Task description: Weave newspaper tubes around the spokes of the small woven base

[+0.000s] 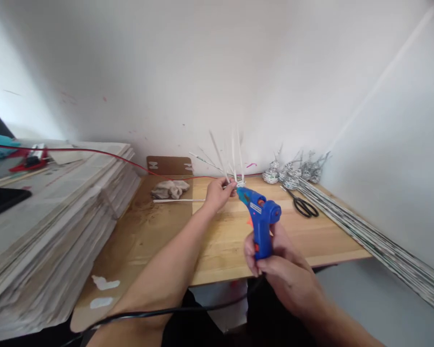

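A blue hot glue gun is gripped in my right hand, its nozzle pointing away from me. My left hand pinches a small piece woven from rolled paper sticks, with several white sticks standing up and fanning out of it. The nozzle is close to my left fingertips; whether it touches the woven piece I cannot tell. One long white paper stick runs out to the left of my left hand along the tabletop.
Black scissors lie to the right, beside a long bundle of paper sticks jutting past the table edge. Several small woven gourd shapes stand by the wall. A crumpled rag and a tall paper stack are leftward. A black cable crosses in front.
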`<state>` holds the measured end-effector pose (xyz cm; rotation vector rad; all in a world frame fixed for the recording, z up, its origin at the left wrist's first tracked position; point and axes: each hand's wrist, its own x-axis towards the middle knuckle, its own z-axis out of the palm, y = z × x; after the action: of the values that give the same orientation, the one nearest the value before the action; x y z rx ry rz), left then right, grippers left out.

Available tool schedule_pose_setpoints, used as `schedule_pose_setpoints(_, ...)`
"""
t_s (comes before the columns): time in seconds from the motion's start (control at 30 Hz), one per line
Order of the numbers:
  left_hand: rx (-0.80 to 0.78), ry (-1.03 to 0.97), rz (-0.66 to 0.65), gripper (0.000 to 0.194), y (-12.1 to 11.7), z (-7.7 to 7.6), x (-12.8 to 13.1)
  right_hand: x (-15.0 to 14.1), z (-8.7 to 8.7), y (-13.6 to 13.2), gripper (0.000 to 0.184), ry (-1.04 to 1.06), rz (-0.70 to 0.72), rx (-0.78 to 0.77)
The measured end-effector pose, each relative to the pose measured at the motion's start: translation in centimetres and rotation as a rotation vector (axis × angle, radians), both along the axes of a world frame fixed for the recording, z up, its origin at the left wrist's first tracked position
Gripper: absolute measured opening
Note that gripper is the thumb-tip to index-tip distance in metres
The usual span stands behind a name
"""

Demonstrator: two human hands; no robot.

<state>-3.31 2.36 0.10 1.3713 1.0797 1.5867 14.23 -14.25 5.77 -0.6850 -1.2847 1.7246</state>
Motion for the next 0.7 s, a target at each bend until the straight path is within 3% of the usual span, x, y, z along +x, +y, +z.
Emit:
schedule_pose_setpoints(0.13,-0.037,-0.038,-0.035,0.028,-0.3,0.5,0.1,2.9,-1.7,1.3,0.045,0.022,-0.19,-0.129)
schedule_pose_setpoints(0.33,-0.082,-0.06,-0.093,0.037,-1.0,0.9,0.2,3.7,-2.6,3.3,0.028,-0.02,-0.307,-0.132)
schedule_pose_setpoints(0.57,-0.118,-0.01,-0.078,0.039,-1.2,1.0,0.2,4.6,-3.5,4.2,0.019,-0.148,-0.224,0.157)
schedule_pose_setpoints(0.7,-0.114,0.02,-0.038,0.036,-1.3,1.0,0.4,4.8,-3.8,4.6,0.023,-0.21,-0.217,0.197)
